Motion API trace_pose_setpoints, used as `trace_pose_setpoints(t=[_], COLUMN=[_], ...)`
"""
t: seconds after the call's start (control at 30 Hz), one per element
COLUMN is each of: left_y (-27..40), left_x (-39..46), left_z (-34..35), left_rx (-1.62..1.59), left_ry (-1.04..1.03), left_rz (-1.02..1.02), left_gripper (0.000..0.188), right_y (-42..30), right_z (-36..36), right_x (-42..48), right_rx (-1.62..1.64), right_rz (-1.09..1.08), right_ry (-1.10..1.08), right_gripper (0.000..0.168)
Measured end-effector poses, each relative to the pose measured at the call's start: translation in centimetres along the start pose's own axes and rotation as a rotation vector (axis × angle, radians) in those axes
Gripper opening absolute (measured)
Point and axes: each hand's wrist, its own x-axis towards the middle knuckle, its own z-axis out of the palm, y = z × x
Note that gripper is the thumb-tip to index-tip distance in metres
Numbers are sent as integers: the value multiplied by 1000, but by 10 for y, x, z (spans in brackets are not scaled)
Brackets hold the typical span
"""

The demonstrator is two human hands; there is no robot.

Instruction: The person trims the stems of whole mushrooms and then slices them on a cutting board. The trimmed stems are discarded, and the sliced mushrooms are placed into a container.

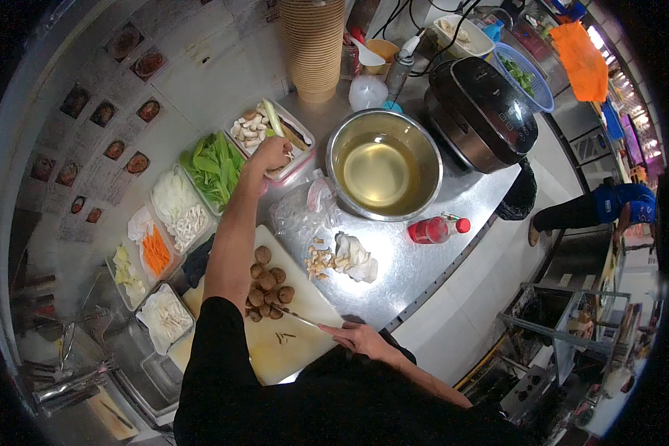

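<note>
My left hand [273,154] reaches into a lined plastic container [297,169] that holds pale mushroom pieces [249,129] and a green stalk [272,116]. Its fingers are bent together around something small and pale that I cannot make out fully. In my right hand [362,341] is a knife [299,317], whose blade tip touches the brown mushroom caps [267,280] heaped on a pale cutting board [295,347]. A few thin dark slivers [284,337] lie on the board. Small cut stem pieces [318,263] rest on the metal table beside a crumpled white cloth or paper [355,259].
A steel bowl of yellowish liquid [376,173], a red-capped bottle [435,229] and a dark rice cooker [476,114] stand on the table. Tubs of leafy greens [214,167], shredded carrot [156,251] and other vegetables line the wall. A person in blue [619,205] is at the far right.
</note>
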Motion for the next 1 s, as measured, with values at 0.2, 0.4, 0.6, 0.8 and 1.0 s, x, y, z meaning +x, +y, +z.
trace_pose_setpoints(t=[0.2, 0.4, 0.6, 0.8, 1.0], left_y=[-22, -26, 28, 81, 80], left_x=[7, 9, -56, -377, -494], left_z=[-2, 10, -25, -20, 143], left_rx=[-232, -221, -5, -201, 44], left_ry=[-67, 4, 462, 451, 494], left_rz=[-107, -121, 126, -318, -461], left_gripper=[34, 30, 43, 25, 38], right_y=[-13, -13, -15, -21, -11], right_z=[-4, 0, 2, 5, 38], right_x=[1, -2, -7, -24, -22], right_rx=[-54, -33, -31, -46, -29], right_rz=[-40, 7, -82, -19, -133], right_ry=[76, 16, 126, -44, -215], right_gripper=[68, 68, 76, 64, 54])
